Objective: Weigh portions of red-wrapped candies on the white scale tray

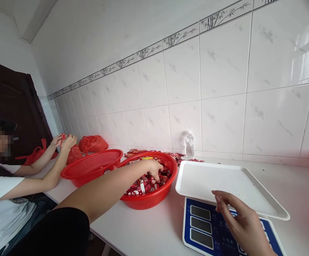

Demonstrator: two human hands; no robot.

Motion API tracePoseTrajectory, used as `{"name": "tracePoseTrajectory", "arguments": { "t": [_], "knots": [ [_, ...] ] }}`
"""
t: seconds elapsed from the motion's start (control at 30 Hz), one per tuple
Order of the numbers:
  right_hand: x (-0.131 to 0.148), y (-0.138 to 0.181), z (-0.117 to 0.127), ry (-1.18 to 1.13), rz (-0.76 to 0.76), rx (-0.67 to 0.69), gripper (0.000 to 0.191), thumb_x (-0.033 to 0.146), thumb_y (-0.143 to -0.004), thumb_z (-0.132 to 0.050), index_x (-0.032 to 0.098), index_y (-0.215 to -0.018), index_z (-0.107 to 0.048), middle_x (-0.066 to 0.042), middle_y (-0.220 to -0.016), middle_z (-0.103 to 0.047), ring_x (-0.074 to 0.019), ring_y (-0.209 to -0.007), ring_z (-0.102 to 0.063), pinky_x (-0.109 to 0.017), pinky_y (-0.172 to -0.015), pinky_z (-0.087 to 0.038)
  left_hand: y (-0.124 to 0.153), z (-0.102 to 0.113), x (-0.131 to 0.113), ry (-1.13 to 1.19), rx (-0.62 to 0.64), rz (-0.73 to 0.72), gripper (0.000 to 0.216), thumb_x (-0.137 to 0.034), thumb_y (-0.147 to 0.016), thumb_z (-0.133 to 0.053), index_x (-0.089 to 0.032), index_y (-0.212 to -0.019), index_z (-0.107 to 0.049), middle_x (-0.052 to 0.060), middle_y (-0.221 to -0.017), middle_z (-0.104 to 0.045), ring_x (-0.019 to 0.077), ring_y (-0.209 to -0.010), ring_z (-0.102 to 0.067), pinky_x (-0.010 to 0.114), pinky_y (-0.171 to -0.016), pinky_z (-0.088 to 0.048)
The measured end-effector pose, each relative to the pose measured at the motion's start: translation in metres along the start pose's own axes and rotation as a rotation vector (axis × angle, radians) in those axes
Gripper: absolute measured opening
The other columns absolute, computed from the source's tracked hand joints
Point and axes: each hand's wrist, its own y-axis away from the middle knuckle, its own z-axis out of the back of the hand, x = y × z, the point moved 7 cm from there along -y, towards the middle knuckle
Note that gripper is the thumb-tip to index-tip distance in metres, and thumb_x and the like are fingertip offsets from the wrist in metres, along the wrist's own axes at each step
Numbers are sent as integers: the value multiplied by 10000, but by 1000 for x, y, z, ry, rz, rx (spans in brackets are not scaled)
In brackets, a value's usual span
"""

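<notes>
My left hand reaches down into a red plastic basket filled with small red snack packets. Its fingers are bent and closed on a packet, partly hidden by the hand itself. Over the blue keypad of a digital scale hovers my right hand, thumb and fingertips drawn together with nothing visible between them. A white tray lies at the scale's far side, bare apart from a few dark specks.
To the left stands another red basket. Beyond it, a person in a white top handles a red plastic bag, with a fuller red bag by the wall. A clear bottle and loose packets lie along the tiled wall.
</notes>
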Motion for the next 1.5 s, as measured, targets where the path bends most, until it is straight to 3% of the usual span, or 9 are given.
{"name": "tracePoseTrajectory", "arguments": {
  "t": [0.1, 0.2, 0.37, 0.5, 0.7, 0.97, 1.23, 1.4, 1.5],
  "knots": [
    [-2, 1, -1, 2, -11, 0, 316, 469, -899, -491, 234, -969, -690, -26, -721, -682, -130, -529, -613, -189, -400, -474, -4, -7, -11, -9, -20, -2, 798, -411, -565, -750, -322, -1325, -524, 94, -1417, -490, 381, -1241, -466, 418, -931, -435],
    [-4, 1, -2, 4, -14, 3, 314, 464, -901, -487, 233, -972, -686, -24, -728, -682, -126, -528, -608, -187, -398, -470, -13, -15, -20, 30, 49, -69, 742, -362, -635, -688, -314, -1352, -502, 87, -1418, -496, 356, -1192, -524, 413, -923, -451],
    [-7, 1, -2, 27, -23, 17, 310, 460, -899, -493, 227, -979, -682, -15, -719, -677, -101, -441, -550, -191, -376, -446, -22, -15, -22, 1, 35, -107, 479, -323, -624, -712, -243, -1095, -671, 107, -1184, -646, 332, -965, -624, 369, -741, -502],
    [-9, 2, -1, 25, -49, 17, 321, 465, -902, -488, 224, -991, -679, -18, -730, -679, -99, -432, -543, -193, -378, -444, -19, -7, -20, -46, -70, -152, 228, -264, -637, -730, -216, -853, -678, 52, -942, -686, 244, -795, -622, 300, -650, -468],
    [-6, 3, -1, 32, -40, 20, 314, 457, -912, -478, 228, -995, -676, -19, -742, -676, -110, -492, -568, -194, -393, -438, -8, 23, -5, 144, -279, -198, 143, -210, -672, -712, -211, -790, -631, -27, -848, -642, 146, -725, -574, 217, -618, -417],
    [-6, 2, 1, 26, -45, -10, 319, 456, -908, -480, 221, -982, -683, -32, -751, -678, -117, -498, -569, -203, -399, -438, 3, 71, -1, 301, -558, -166, 135, -199, -678, -694, -195, -809, -664, 17, -984, -596, 140, -722, -580, 207, -575, -415],
    [-6, 1, 1, 19, -61, 5, 340, 464, -910, -471, 208, -985, -682, -50, -769, -677, -124, -520, -572, -207, -407, -440, -5, 79, -61, 654, -516, -369, 146, -185, -680, -711, -178, -803, -633, -18, -903, -673, 146, -859, -623, 208, -721, -462],
    [-7, 0, 1, -6, -71, -12, 352, 469, -904, -478, 194, -983, -683, -62, -784, -677, -130, -535, -581, -204, -388, -428, -17, 60, -111, 842, -356, -500, 275, -218, -706, -720, -178, -954, -609, 35, -1033, -649, 135, -808, -640, 228, -675, -496],
    [-7, -1, 0, -7, -67, -8, 349, 462, -910, -470, 191, -979, -679, -60, -778, -674, -137, -566, -594, -200, -398, -434, -28, 47, -126, 893, -244, -503, 390, -250, -749, -675, -198, -1121, -568, 83, -1219, -558, 110, -720, -635, 246, -603, -515]
  ]
}}
